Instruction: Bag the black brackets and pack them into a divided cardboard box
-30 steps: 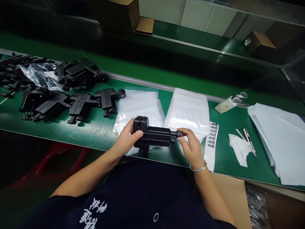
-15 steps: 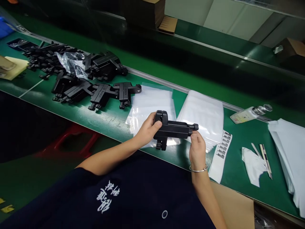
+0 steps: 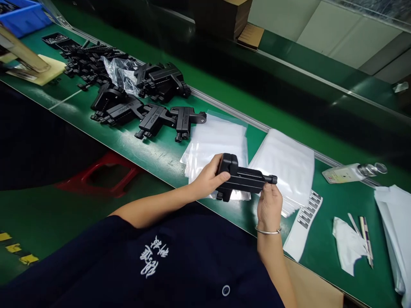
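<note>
A black plastic clamp bracket (image 3: 247, 179) is held over the table edge, lying nearly level. My left hand (image 3: 208, 179) is closed around its thick left end, thumb on top. At the other end, the fingers of my right hand (image 3: 269, 207) pinch it just below a small knob (image 3: 272, 179); exactly which part they grip is hidden. Behind the bracket lie clear plastic bags (image 3: 221, 132) and, to the right, a stack of frosted bags (image 3: 285, 158). Similar black brackets (image 3: 154, 119), some lettered BOSCH, lie in a row to the left.
More black parts (image 3: 86, 64) and a crumpled clear bag (image 3: 122, 75) are heaped at the far left, near a blue bin (image 3: 24, 19). Rightward are a label strip (image 3: 303, 231), a bottle (image 3: 345, 173), crumpled paper (image 3: 349, 246), pens (image 3: 366, 239) and white sheets (image 3: 396, 231). A red stool (image 3: 99, 175) stands below.
The view has swung left, so the table things appear shifted right. The bracket is turned slightly, its knob end tipped lower and its knob seen farther out; both hands still hold it.
</note>
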{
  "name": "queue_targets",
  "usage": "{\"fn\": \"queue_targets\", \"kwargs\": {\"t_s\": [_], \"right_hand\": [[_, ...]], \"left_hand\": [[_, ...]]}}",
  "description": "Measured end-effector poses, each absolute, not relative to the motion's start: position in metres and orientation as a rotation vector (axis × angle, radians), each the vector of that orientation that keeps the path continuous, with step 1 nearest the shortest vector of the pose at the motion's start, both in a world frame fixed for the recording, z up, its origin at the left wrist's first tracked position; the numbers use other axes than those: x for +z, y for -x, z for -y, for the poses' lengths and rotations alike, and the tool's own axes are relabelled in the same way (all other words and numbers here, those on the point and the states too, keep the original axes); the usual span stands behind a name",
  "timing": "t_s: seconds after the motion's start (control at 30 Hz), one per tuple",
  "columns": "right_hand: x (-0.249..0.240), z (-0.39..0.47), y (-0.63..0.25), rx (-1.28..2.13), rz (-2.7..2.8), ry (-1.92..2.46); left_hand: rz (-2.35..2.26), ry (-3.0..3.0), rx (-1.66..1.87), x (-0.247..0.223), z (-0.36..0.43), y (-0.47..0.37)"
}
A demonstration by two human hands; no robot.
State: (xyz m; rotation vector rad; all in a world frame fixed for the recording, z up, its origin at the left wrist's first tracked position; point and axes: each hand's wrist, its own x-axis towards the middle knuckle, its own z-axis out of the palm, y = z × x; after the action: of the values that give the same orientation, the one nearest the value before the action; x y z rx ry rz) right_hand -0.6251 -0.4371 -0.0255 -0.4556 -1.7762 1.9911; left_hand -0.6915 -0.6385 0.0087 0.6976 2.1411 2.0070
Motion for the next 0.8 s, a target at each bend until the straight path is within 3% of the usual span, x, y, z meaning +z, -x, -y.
{"fn": "queue_targets", "kwargs": {"t_s": [0.1,0.3,0.43,0.5,0.67,0.8], "right_hand": [[-0.024,0.44,0.624,1.916,1.888,0.44],[-0.008,0.467,0.603,1.393,2.34,-0.224],[-0.001,0.481,0.594,1.191,2.382,-0.42],[0.003,0.481,0.596,1.382,2.255,-0.257],[0.005,0.466,0.611,2.236,1.683,0.301],[-0.011,0.459,0.619,2.457,1.407,0.533]], "left_hand": [[-2.057,-0.616,2.137,0.009,0.638,0.695],[-1.386,0.31,2.473,0.011,0.635,0.723],[-1.185,0.431,2.489,0.012,0.635,0.729],[-1.234,0.385,2.462,0.014,0.635,0.725],[-1.56,-0.243,2.283,0.028,0.633,0.701],[-1.56,-0.749,1.928,0.046,0.637,0.69]]}}
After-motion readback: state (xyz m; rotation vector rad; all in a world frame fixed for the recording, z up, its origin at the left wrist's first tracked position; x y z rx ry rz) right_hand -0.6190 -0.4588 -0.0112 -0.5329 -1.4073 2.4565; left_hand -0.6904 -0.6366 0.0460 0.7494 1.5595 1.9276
